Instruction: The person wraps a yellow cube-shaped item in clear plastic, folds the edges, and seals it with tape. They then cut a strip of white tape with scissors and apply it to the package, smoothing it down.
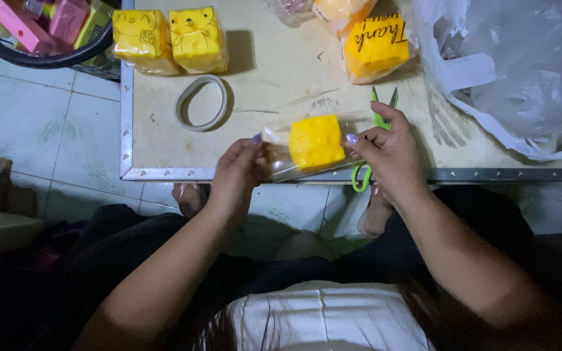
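A yellow cube (316, 142) in a clear bag (280, 159) is held over the near edge of the table (274, 84), just above its metal rim. The bag's left end is pinched by the left hand (237, 174), fingers closed on the plastic. The right side of the cube is gripped by the right hand (390, 151), and green scissors (373, 140) are kept in that same hand, the blades seen past the fingers and a loop below the palm. A tape roll (201, 103) is laid flat on the table, well apart from the hands. Two bagged yellow cubes (169, 40) with drawn faces are set at the far left corner. An orange packet (376, 47) is placed at the far side, near a big white plastic bag (521, 71) on the right. A black basket (40, 32) of pink and yellow items is seen off the table's left corner, above the tiled floor (40, 123).
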